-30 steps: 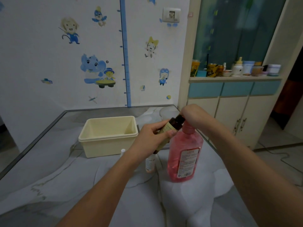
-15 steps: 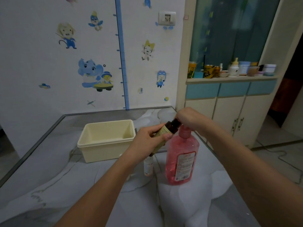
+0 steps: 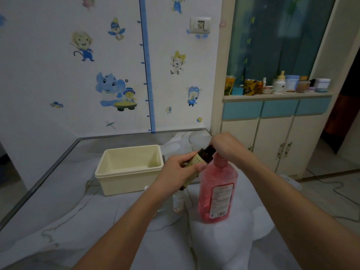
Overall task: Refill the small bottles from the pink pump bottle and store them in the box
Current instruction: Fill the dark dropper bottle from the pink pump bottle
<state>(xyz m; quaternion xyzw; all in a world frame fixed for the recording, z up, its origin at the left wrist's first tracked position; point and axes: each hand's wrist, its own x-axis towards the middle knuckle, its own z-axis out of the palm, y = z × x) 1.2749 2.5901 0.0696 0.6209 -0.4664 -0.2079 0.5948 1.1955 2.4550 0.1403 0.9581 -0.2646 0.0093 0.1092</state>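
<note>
While the left hand [image 3: 178,172] gripped a tilted dark small bottle [image 3: 202,158] at the pump, right hand [image 3: 227,146] curled over the pink pump bottle [image 3: 218,193] top, cream box [image 3: 129,171] sat just left on the table [image 3: 58,211].

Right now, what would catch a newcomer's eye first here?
The tall translucent pink pump bottle stands at the centre of the marble-patterned table, with the right hand over its pump. The left hand tilts a small dark brown bottle toward the spout. Left of them sits an open cream plastic box.
</note>
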